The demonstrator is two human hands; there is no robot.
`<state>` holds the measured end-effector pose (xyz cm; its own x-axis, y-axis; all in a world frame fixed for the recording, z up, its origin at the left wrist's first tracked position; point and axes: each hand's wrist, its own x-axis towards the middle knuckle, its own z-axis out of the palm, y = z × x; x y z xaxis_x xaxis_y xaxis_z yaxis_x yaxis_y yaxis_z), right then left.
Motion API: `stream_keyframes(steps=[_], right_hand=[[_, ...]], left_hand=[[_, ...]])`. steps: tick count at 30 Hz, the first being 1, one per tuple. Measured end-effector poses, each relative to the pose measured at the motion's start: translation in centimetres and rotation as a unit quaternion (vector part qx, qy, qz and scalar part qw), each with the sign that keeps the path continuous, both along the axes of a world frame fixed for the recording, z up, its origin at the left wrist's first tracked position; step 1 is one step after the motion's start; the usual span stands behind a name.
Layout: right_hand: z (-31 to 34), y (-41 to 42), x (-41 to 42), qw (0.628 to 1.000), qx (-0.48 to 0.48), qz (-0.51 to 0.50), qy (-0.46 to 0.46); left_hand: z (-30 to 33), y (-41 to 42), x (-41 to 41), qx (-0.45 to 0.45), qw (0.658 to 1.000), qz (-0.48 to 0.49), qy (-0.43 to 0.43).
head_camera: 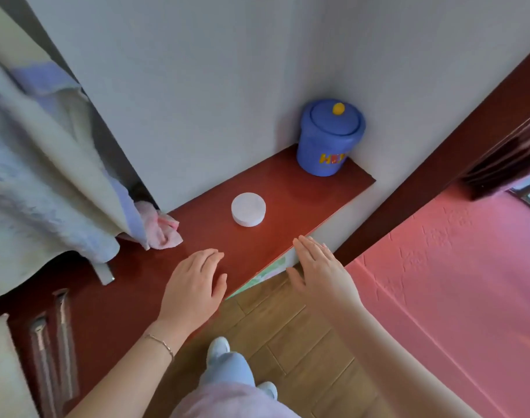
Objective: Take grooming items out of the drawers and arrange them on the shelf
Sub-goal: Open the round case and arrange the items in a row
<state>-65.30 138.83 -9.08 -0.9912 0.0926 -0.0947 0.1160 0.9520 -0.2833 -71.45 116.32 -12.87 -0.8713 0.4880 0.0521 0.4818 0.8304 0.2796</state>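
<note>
Puck [248, 209]: white, flat, round; sits mid-shelf [300, 188], apart from blue jar [328, 140] in far corner. Judged light, rigid, smooth-sided; pinch across rim. Left hand [194, 285] and right hand [321, 267] flat at near edge, fingers extended, holding nothing.

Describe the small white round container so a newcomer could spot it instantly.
Find the dark red shelf running along the pale wall into the corner. Near its middle, ahead of the open left hand and right hand, lies the white round container. It is a low flat puck, unlike the tall blue lidded jar in the corner and the crumpled pink cloth.
</note>
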Motion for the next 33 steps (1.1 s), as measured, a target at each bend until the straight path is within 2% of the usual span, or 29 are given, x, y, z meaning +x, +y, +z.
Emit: stream_keyframes(steps=[12,21,29,33], right_hand=[[-1.6,3.2,-10.6,0.99,0.002,0.134,-0.039],[-2.0,2.0,-16.0,0.972,0.014,0.225,-0.063],[-4.1,0.2,-18.2,0.952,0.055,0.281,-0.11],[-4.7,0.3,-18.9,0.946,0.061,0.296,-0.12]], left_hand=[[-1.0,4.5,-6.7,-0.009,0.997,0.076,-0.017],[-1.8,5.8,-8.2,0.005,0.99,0.136,-0.03],[-2.5,7.1,-5.7,0.11,0.955,0.266,-0.075],[-2.5,8.0,-4.3,0.15,0.938,0.297,-0.101]])
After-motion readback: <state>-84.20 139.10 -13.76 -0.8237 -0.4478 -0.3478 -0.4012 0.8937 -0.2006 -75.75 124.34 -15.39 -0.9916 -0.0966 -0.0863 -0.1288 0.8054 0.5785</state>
